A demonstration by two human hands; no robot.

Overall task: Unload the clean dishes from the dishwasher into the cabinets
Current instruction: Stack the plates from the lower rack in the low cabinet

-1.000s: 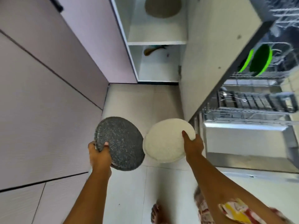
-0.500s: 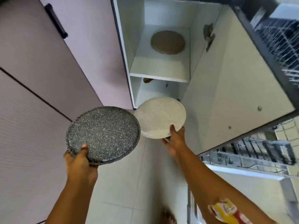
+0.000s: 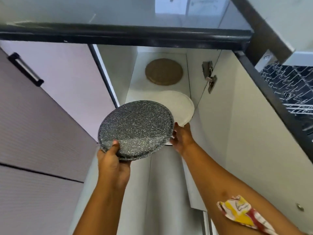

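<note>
- Pale open cabinet (image 3: 116, 68) under a dark worktop edge (image 3: 118, 35) lies straight ahead of both hands, its door swung out beyond the right one.
- The left hand (image 3: 112, 160) grips a grey speckled plate (image 3: 135, 129) by its near rim, thumb on top and fingers beneath. It is held level just short of the shelf (image 3: 140, 89), probably waiting its turn.
- The right hand (image 3: 182, 138) pinches a white plate's (image 3: 181, 107) near rim. The plate reaches over the shelf front, seemingly being slid in; whether it rests there I cannot tell.
- A brown round board (image 3: 164, 71) lies farther back on that shelf, apart from the white plate.
- The dishwasher rack (image 3: 288, 92) shows well beyond the right hand.
</note>
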